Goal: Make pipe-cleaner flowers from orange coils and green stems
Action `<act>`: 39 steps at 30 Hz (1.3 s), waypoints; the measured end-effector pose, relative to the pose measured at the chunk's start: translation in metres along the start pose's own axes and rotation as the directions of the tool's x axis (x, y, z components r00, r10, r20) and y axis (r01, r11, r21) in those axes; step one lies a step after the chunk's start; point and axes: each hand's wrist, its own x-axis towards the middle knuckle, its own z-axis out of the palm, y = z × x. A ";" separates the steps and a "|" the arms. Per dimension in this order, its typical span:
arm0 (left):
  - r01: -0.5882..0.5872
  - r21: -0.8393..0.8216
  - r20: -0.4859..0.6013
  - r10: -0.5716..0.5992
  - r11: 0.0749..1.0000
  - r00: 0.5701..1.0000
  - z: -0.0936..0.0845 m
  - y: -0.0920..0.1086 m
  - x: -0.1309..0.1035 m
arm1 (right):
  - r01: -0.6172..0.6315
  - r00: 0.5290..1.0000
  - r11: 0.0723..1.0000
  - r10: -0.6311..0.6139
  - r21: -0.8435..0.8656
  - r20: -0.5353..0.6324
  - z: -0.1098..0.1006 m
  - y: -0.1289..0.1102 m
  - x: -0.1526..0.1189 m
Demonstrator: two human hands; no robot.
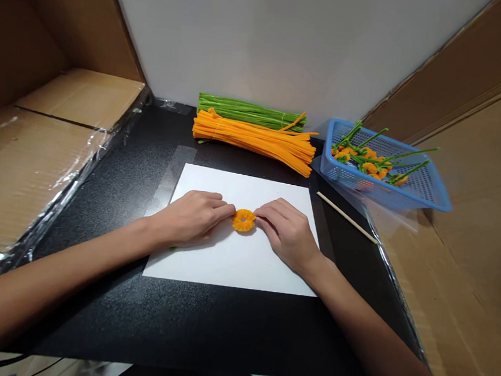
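Head view: left hand and right hand pinching orange chenille flower

The left fingertips are clamping its left edge, the right ones its right. It is resting between them over white paper. Beyond, orange pipe cleaners and green pipe cleaners are lying bundled; a blue basket is holding stemmed flowers.

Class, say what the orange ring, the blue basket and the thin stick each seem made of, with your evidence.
Orange ring: probably soft, matt chenille stem, given its fuzzy surface.
Blue basket: likely plastic, slightly glossy, with regularly perforated walls.
Thin stick: perhaps wood, judging by its pale tan colour and dull look; plastic isn't ruled out.
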 end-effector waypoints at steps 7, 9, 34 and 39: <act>-0.039 0.086 -0.020 0.041 0.996 0.999 -0.011 -0.032 -0.007 | 0.023 0.999 0.983 -0.015 -0.183 0.041 -0.009 0.013 -0.003; -0.021 0.045 -0.022 0.022 0.999 1.000 -0.012 -0.035 -0.008 | 0.022 0.999 0.983 -0.014 -0.183 0.046 -0.009 0.014 -0.004; 0.321 -0.855 0.073 -0.518 0.408 0.852 -0.010 0.010 0.014 | -0.004 0.990 0.973 -0.029 -0.231 -0.140 -0.017 -0.021 0.005; 0.286 -0.801 0.001 -0.477 0.526 0.879 -0.019 0.019 0.013 | -0.062 0.977 0.997 0.053 -0.037 -0.204 -0.016 -0.025 0.006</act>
